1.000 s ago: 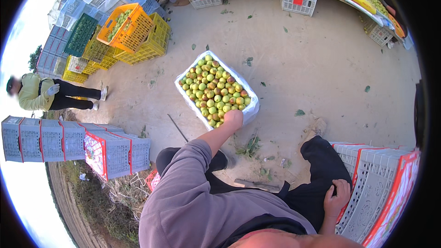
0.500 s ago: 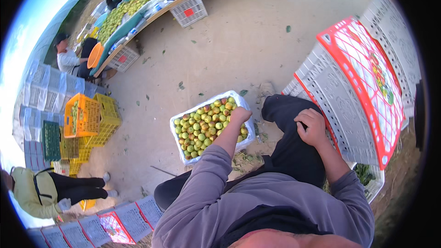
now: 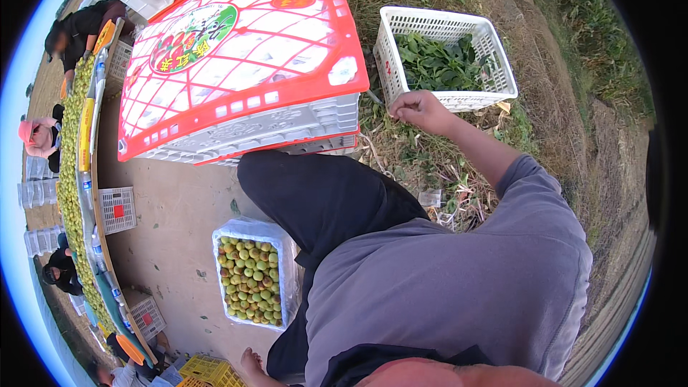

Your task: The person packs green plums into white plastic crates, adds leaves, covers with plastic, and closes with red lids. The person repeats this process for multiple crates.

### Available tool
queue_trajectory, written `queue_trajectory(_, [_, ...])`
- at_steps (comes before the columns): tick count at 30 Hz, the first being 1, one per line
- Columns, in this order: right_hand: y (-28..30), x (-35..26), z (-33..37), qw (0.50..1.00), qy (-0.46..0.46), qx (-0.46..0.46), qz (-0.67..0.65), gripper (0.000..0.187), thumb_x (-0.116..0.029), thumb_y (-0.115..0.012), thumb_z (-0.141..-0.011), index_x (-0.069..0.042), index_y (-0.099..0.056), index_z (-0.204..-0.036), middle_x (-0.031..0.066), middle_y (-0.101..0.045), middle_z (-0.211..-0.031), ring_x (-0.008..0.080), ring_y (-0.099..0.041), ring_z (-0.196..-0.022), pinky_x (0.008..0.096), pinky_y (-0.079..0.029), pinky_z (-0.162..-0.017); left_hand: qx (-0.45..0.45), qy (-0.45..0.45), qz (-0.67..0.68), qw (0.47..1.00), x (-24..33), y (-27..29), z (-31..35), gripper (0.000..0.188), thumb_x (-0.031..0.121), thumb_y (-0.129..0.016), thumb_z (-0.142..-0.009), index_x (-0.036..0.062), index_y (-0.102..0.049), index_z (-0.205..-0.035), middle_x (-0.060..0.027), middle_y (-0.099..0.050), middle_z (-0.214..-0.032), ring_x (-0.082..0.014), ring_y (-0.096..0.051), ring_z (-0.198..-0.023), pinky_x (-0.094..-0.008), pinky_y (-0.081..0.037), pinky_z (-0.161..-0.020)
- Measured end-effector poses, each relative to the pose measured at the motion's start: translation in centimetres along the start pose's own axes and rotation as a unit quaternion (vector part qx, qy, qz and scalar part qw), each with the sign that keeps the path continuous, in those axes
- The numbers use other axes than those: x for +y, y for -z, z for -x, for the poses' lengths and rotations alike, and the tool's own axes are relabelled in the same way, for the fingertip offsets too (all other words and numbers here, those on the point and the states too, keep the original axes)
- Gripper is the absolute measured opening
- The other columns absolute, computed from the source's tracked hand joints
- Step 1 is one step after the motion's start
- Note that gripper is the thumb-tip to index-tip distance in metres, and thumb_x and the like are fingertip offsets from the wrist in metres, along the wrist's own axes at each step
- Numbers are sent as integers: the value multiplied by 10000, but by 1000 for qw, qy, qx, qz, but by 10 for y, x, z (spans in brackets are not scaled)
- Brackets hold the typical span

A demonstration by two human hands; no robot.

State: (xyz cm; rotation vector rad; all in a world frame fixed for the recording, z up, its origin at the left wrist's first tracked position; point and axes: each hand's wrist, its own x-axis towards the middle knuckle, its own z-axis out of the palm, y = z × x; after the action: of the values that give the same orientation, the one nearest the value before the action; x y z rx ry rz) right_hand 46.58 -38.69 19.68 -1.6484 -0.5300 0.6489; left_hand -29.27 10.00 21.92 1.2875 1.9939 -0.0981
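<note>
My right hand (image 3: 421,110) is closed, with fingers curled, at the near left corner of a white slatted crate (image 3: 502,43). From here I cannot make out whether it grips the rim or something small. Green leaves (image 3: 437,61) lie inside that crate. At the lower edge my left hand (image 3: 251,362) shows only partly, and its fingers are too little seen to read. It is below a crate lined with white plastic (image 3: 289,265), which stands on the ground full of green and reddish-brown round fruit (image 3: 251,279).
Stacked white crates with a red lattice lid (image 3: 244,36) rise close by my bent knee. A long table (image 3: 89,172) heaped with fruit runs along the left, where several people sit or lean. Yellow crates (image 3: 208,371) stand at the bottom. Dry weeds cover the right-hand ground.
My view has swung right, bringing the leaf-filled crate into full sight. My right hand has moved from my knee to that crate's corner. My left hand has left the fruit.
</note>
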Motion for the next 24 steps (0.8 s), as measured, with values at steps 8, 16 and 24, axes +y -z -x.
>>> queue_trajectory(8, [181,156,-75,848,-429,135,282,883,-351,-815,-818,-102,-386,-1548,204,-614,-1345,317,-659,-1095,439,-559,-818,-7,119,41,992,-24,-35,73,360,263,-602,-973,0,-688,-1204,-44,-608,-743,-151,-548,-588,-278,-497,-582])
queue_trajectory(16, [139,173,-121,715,-406,-163,546,1219,-141,-834,-785,-430,-4,-1630,203,-62,-1700,376,-524,-1368,473,-534,-995,1,138,34,990,7,-47,111,365,280,-591,-976,1,-694,-1187,-50,-620,-748,-159,-561,-601,-286,-503,-597])
queue_trajectory(24, [140,193,-123,735,-310,-189,573,469,-144,-779,-802,-84,-711,-1262,157,-725,-1165,351,-693,-1056,460,-569,-844,-1,130,33,991,22,-43,116,372,297,-579,-979,2,-700,-1169,-56,-632,-753,-168,-574,-613,-294,-510,-612])
